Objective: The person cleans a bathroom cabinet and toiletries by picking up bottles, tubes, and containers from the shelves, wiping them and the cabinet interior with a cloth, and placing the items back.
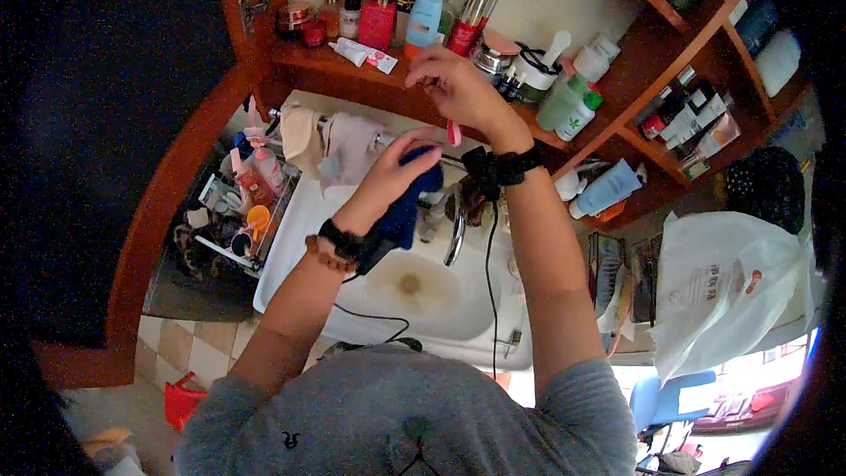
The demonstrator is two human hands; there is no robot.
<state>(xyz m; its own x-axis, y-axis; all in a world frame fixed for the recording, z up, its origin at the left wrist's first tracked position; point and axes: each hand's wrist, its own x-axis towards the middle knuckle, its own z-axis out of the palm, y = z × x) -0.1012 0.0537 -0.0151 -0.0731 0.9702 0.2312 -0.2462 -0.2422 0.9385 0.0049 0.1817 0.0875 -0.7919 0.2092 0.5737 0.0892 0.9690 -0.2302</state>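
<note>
My left hand is closed around a dark blue cloth, which hangs over the back of the white sink. My right hand is raised in front of the wooden shelf, its fingers bent inward; what they hold, if anything, is hidden. Just beyond those fingers stands a light blue bottle with an orange cap at its base. A white and pink tube lies to the left of them on the shelf edge. Under my right hand hangs a small pink loop. The curved metal faucet shows between my forearms.
Bottles and jars line the wooden shelf. Pale cloths drape over a rail at the sink's back left. A bin of small items stands at left, a white plastic bag at right. Thin black cables run from both wrists.
</note>
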